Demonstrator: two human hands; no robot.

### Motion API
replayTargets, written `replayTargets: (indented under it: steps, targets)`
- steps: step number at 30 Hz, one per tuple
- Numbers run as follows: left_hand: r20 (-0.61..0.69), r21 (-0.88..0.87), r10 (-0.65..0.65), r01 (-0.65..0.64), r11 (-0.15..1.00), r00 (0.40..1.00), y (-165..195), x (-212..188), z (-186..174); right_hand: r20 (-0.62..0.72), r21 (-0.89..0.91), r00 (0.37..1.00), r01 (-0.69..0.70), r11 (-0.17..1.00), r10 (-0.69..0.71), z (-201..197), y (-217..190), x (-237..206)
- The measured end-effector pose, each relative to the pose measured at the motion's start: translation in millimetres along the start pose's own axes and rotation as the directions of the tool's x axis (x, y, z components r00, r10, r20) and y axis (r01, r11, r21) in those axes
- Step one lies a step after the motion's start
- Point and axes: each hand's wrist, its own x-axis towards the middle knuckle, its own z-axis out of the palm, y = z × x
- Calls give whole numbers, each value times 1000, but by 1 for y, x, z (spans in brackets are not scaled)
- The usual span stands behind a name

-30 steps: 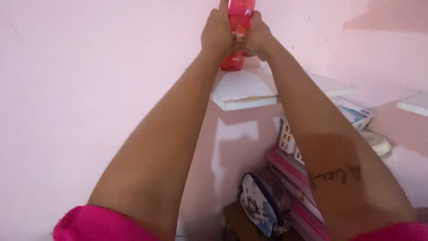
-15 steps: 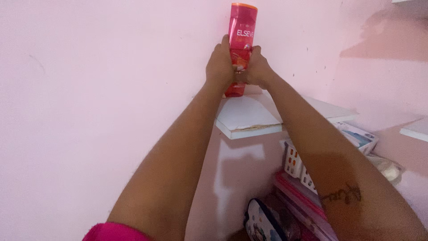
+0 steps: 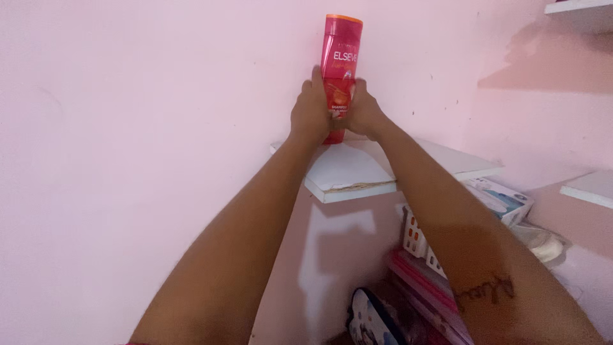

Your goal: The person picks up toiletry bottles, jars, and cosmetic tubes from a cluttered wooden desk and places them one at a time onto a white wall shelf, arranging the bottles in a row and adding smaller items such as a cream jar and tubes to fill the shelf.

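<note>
At twelve o'clock against the pink wall, a tall red bottle is held upright, its base just above the white shelf. It is clasped at ten o'clock by the left hand and at two o'clock by the right hand, so the slim body is kept steady. Boxes are stored below at four o'clock.
</note>
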Motion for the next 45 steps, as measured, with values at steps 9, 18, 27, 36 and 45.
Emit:
replayTargets:
  steps: [9,18,27,36,45]
  targets:
    - [-36,-27,201,-202,979,979,16,-51,-103,-100,-149,995,-13,989,-2,-35,-73,-74]
    - [58,-20,51,-50,999,997,56,-262,-275,-456,87,758,559,824,-466,9,-154,-282]
    - [223,311,-589,516,798,777,-34,-423,-291,149,548,928,210,809,-342,211,-137,-396]
    - [98,332,-702,641,691,706,-54,-568,-333,494,447,849,-63,892,-187,218,-130,-531]
    - [211,216,-743,711,669,635,-66,-577,-373,598,356,787,-92,930,-151,228,-203,-526]
